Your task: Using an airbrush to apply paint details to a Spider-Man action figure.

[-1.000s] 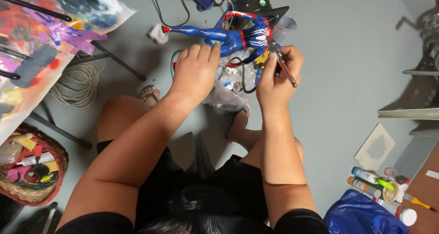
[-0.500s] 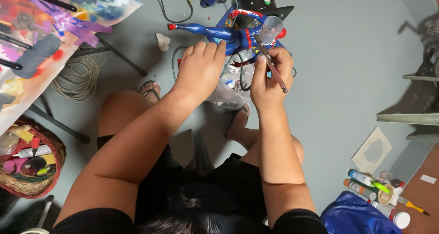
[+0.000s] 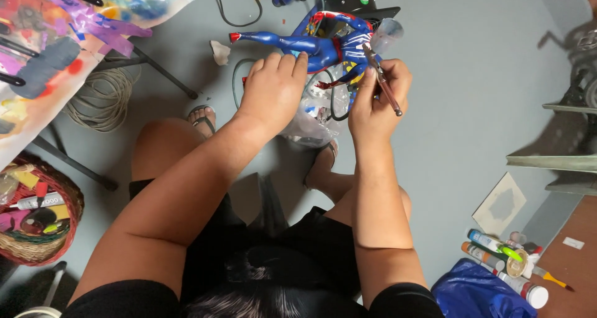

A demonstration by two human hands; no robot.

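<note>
Fingers (image 3: 292, 63) on figurine (image 3: 311, 41) (lying crosswise)

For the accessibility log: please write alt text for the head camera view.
Seen from above, a seated person's left hand steadies a blue and red figurine while the right hand holds a thin brush against it. A woven basket and paint tubes sit on the grey floor.

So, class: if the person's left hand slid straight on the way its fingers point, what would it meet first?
The left hand already rests with its fingers on the blue and red figurine, so it would press into the figurine's leg first. What lies beyond is unclear in depth.
</note>
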